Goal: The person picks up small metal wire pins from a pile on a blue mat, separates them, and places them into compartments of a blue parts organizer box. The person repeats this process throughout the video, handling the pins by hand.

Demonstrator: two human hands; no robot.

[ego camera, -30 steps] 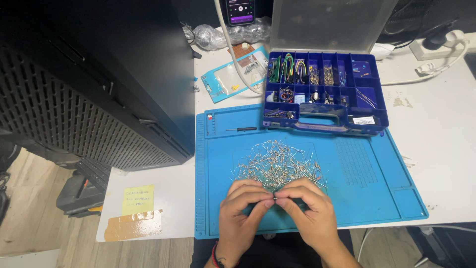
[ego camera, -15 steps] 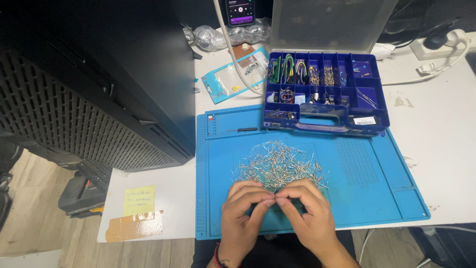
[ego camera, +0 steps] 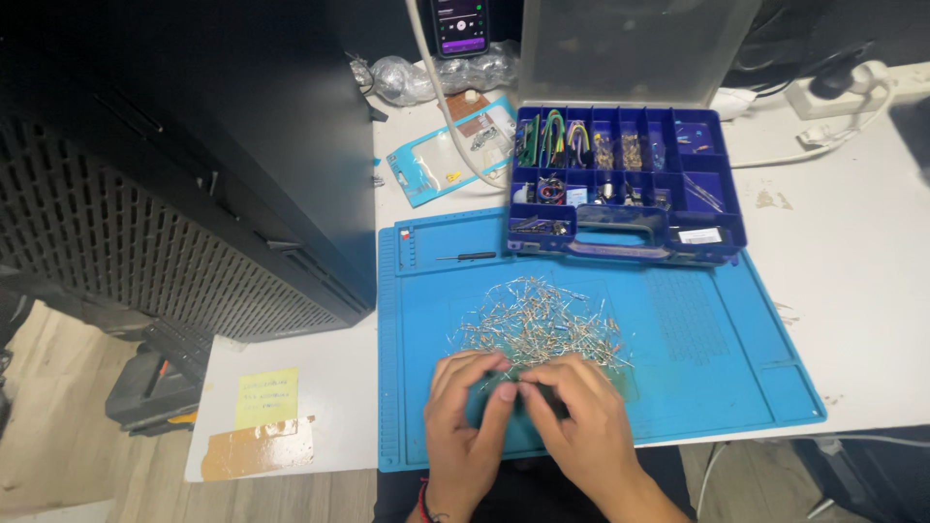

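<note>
A loose pile of small wire-legged electronic parts (ego camera: 538, 322) lies in the middle of a blue work mat (ego camera: 697, 329). My left hand (ego camera: 467, 418) and my right hand (ego camera: 579, 424) rest at the pile's near edge, fingertips pinched together around a tiny part that I cannot make out. Both hands lie on the mat close to the table's front edge.
A blue compartment box (ego camera: 620, 184) with its clear lid up stands at the mat's far side. A small screwdriver (ego camera: 467, 257) lies left of it. A black perforated computer case (ego camera: 194, 165) fills the left. A yellow sticky note (ego camera: 265, 397), a plastic packet (ego camera: 448, 155) and a phone (ego camera: 459, 24) are nearby.
My hands have stayed at the pile's near edge, with only small finger movements. The pile and box have not moved.
</note>
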